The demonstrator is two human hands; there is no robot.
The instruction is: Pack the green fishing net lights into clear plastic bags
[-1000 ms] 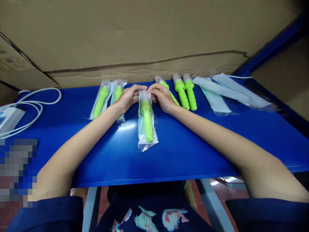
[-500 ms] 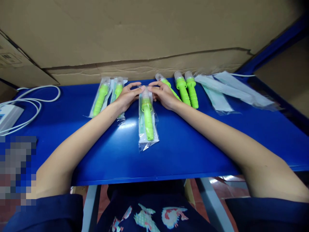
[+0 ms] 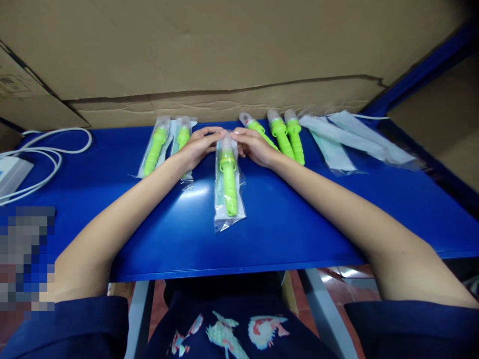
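A clear plastic bag (image 3: 228, 184) with a bright green tool inside lies lengthwise in the middle of the blue table (image 3: 299, 224). My left hand (image 3: 196, 147) and my right hand (image 3: 254, 146) meet at the bag's far end, fingertips pinching its top edge from either side. Two bagged green tools (image 3: 166, 144) lie just left of my left hand. Three unbagged green tools (image 3: 280, 137) with grey caps lie right of my right hand.
Several empty clear bags (image 3: 348, 139) lie at the far right. A white cable (image 3: 48, 154) and a white device (image 3: 11, 174) sit at the left edge. Cardboard boxes (image 3: 224, 60) wall off the back of the table.
My fingertips have closed in on the top edge of the bag. The bag has hardly shifted.
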